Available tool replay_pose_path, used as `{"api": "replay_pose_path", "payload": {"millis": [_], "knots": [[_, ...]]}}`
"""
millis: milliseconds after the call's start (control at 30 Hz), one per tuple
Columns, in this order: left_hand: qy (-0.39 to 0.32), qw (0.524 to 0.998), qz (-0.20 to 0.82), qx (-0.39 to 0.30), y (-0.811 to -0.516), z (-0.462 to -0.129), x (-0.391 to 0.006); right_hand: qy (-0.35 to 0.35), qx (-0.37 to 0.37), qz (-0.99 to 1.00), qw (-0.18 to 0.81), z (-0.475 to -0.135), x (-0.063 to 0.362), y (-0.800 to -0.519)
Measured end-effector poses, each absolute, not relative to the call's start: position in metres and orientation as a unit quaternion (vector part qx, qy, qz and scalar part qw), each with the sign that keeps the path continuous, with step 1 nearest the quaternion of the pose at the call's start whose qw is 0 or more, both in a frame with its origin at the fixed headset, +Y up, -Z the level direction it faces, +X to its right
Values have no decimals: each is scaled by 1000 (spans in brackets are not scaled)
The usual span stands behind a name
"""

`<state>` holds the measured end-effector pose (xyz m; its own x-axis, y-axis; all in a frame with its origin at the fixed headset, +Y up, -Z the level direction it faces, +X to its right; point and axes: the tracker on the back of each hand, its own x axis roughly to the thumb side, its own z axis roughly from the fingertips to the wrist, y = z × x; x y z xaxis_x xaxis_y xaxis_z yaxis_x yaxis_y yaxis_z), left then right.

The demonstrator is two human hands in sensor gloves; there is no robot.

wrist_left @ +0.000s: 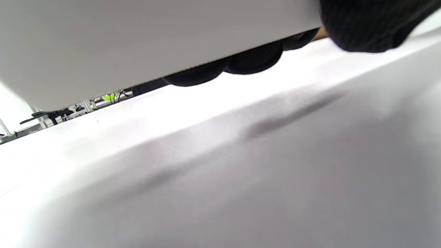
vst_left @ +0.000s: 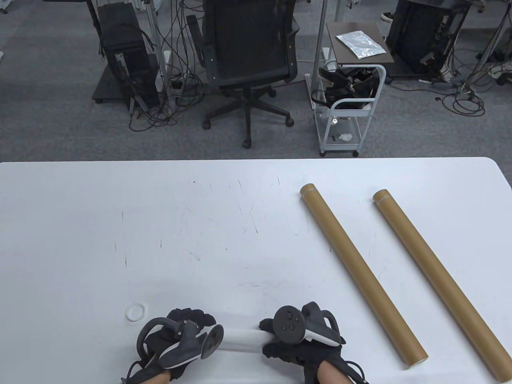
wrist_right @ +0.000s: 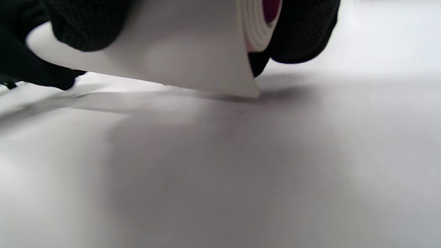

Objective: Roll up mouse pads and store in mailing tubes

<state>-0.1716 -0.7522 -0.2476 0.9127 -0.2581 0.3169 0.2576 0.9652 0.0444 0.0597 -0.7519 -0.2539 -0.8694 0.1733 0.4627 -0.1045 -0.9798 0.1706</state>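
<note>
At six o'clock on the white table (vst_left: 100, 240), right at the near edge, I've got both hands on the rolled white mouse pad (vst_left: 240, 339), which lies crosswise between them. My left hand (vst_left: 176, 344) in its black sensor glove curls its fingers over the roll's left end; my right hand (vst_left: 298, 340) wraps the right end, and the right wrist view shows the spiral of layers at that end with the pad's loose outer flap touching the tabletop. In the left wrist view, gloved fingertips (wrist_left: 255, 60) hook over the far side of the roll. Out at three o'clock, two long brown cardboard mailing tubes lie slanted and roughly parallel, well apart from the roll: the nearer tube (vst_left: 360, 272) and the farther tube (vst_left: 438, 282) to its right. A small white ring-shaped cap (vst_left: 135, 312) sits just beyond my left hand at eleven o'clock.
</note>
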Motion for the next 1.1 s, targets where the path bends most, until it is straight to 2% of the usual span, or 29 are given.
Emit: {"api": "replay_pose_path", "payload": {"millis": [133,200,267,333,400,500,567,700,800,867,1033,1100], "knots": [[-169,983,-67,-29,-749,-249,-178,-104,257,953,-121,-238,44,-748],[-186,980,-26,-71,-749,-249,-178,-183,248,932,-193,-232,41,-746],[-199,974,8,-111,-749,-250,-179,-197,242,929,-198,-232,43,-745],[-201,972,11,-123,-750,-250,-178,-179,248,933,-188,-232,44,-747],[-202,973,-12,-107,-749,-249,-177,-168,262,933,-182,-231,44,-748],[-207,975,-29,-77,-749,-246,-176,-112,286,940,-147,-234,45,-745],[-209,975,-71,-13,-745,-241,-173,-63,289,950,-98,-237,47,-744],[-200,969,-135,59,-741,-235,-167,51,288,956,5,-247,54,-748],[-197,957,-177,119,-739,-231,-161,164,280,942,86,-254,60,-754],[-198,955,-181,125,-738,-229,-160,173,278,940,95,-256,62,-754],[-197,953,-184,135,-738,-229,-164,131,285,948,55,-253,60,-750],[-190,954,-181,147,-735,-231,-170,97,285,952,58,-253,63,-737]]}}
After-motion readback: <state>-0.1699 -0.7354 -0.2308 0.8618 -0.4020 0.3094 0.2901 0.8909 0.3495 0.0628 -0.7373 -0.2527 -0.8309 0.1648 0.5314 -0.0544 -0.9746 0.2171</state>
